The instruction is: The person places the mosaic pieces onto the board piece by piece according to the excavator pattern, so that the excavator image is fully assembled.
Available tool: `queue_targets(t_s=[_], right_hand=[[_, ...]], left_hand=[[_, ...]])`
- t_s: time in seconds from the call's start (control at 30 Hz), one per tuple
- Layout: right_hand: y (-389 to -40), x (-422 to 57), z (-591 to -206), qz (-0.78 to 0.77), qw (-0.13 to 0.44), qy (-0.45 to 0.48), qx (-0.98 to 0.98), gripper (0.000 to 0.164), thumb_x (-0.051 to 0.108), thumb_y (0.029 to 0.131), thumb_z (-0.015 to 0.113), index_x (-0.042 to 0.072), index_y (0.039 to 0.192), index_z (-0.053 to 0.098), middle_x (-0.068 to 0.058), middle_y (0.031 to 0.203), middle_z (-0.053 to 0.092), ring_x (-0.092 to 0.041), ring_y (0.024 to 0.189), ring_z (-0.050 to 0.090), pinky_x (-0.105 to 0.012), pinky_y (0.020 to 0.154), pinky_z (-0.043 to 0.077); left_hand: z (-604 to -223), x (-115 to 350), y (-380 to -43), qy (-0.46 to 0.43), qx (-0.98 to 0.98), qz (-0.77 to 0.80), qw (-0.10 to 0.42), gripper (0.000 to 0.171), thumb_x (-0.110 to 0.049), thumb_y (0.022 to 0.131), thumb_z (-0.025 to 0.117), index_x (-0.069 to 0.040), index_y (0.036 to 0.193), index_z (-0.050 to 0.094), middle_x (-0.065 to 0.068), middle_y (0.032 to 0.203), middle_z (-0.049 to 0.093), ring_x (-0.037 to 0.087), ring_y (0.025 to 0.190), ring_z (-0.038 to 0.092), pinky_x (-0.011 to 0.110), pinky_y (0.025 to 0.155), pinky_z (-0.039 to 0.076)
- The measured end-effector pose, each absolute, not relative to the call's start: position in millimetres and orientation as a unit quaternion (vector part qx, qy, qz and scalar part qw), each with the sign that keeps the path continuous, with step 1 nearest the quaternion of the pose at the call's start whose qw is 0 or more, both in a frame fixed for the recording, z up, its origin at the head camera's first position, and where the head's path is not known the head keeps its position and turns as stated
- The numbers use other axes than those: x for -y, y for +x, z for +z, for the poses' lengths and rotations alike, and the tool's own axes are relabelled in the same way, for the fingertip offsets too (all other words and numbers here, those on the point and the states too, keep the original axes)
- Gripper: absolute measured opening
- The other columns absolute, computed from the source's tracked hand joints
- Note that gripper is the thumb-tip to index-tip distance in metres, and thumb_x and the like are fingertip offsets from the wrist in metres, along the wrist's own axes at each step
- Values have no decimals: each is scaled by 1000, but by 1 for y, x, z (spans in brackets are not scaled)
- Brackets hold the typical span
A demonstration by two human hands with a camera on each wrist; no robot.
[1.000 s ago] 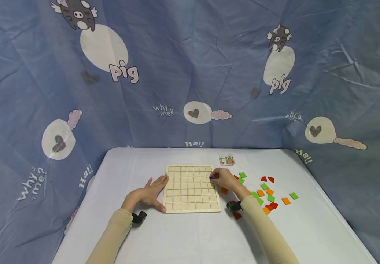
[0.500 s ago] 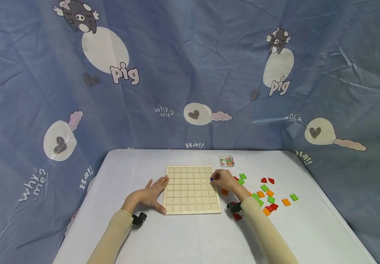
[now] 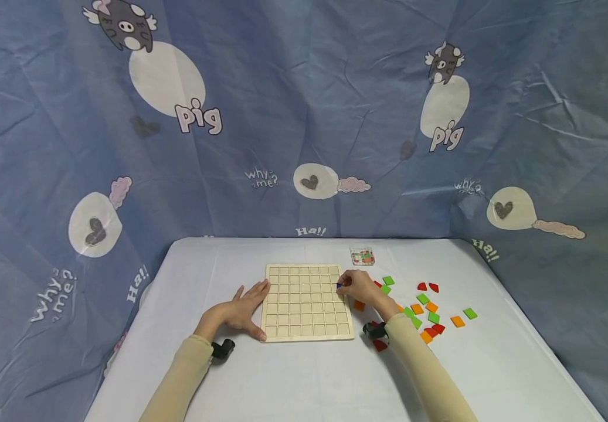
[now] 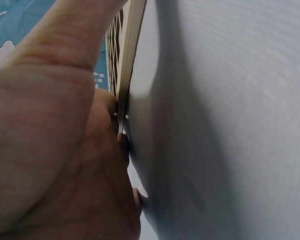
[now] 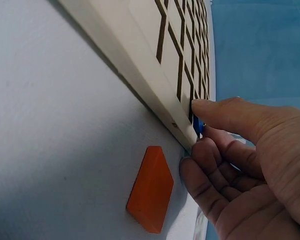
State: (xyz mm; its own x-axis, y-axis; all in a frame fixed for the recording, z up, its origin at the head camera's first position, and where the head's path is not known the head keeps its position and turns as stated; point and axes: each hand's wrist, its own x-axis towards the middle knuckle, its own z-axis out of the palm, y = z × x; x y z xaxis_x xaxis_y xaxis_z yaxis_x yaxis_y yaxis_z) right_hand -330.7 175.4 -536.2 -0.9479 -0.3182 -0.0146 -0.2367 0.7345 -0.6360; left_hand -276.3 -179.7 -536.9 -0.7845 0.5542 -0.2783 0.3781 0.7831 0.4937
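Observation:
A square wooden grid board (image 3: 306,338) lies on the white table. My left hand (image 3: 239,310) is spread along its left edge, thumb at the near corner and fingertips farther up that side; the left wrist view shows the palm (image 4: 90,175) close to the board's side. At the right edge, my right hand (image 3: 359,285) pinches a small blue tile (image 5: 197,123) between thumb and fingers. The tile sits over a cell in the board's right column, mostly covered by the thumb. An orange tile (image 5: 152,190) lies on the table just beside the board, near the right hand.
Loose green (image 3: 470,313), orange (image 3: 458,321) and red (image 3: 434,287) tiles are scattered right of the board, some partly under the right forearm. A small picture card (image 3: 362,256) lies behind the right hand. A blue printed cloth (image 3: 388,205) hangs behind the table.
The right hand stays at the board's right edge with the blue tile, shifting only very slightly. The left hand keeps its place; the whole view moves a little with the head.

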Motion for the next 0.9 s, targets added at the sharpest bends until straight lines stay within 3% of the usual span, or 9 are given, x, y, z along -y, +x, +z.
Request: queue_targets(t_s=[0.23,0.43,0.9], right_hand=[[-325,-190,-531,-341,58,-124,-930,17,20,83,76,10,91,66,0,84,66,-10,75,60,-25,66,52],[-314,-221,-522,-357,24,-115,-927,15,13,84,73,4,93,65,-4,84,64,-13,75,58,-25,65,50],[-268,-340,-518,-345,33,-64,-936,25,7,83,68,-1,104,59,-9,92,59,-19,80,51,-26,64,46]], left_hand=[[-536,178,-276,256,-921,208,208,135,-57,61,84,-4,155,3,12,163,-5,31,151,-4,59,118,-8],[-535,178,-274,265,-918,210,206,134,-56,63,84,-1,154,3,15,163,-4,34,150,-4,61,117,-8],[-535,177,-275,269,-918,212,200,134,-57,63,83,0,154,3,18,162,-4,36,150,-3,62,117,-8]])
